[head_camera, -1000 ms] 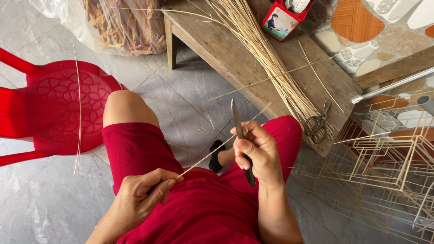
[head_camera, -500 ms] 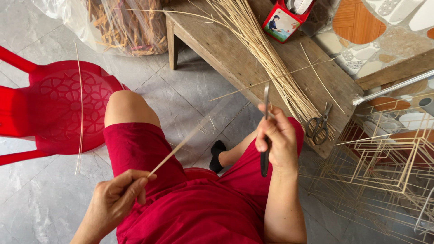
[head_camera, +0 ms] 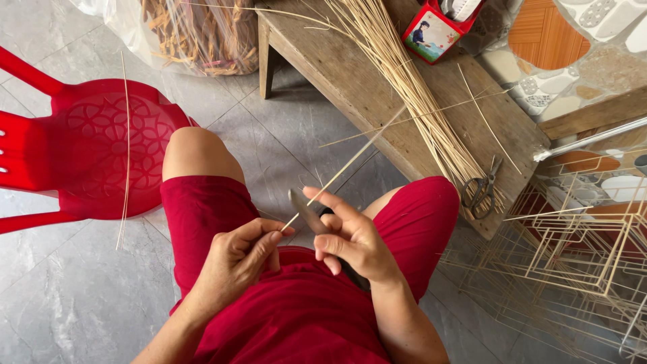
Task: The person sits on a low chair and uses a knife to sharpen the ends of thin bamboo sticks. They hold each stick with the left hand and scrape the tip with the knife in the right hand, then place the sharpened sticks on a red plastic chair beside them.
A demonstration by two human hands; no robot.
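Head view, seated over your lap. Your left hand [head_camera: 236,259] pinches the near end of a thin bamboo sliver [head_camera: 344,172], fingers closed on it; the sliver runs up and away toward the near edge of the wooden bench [head_camera: 350,101]. Your right hand [head_camera: 354,243] is clamped on a knife [head_camera: 303,207], its blade touching the sliver just beside your left fingertips. Risk: the blade sits close to thumb and thigh, so a slip could cut you; too much pressure may snap the sliver.
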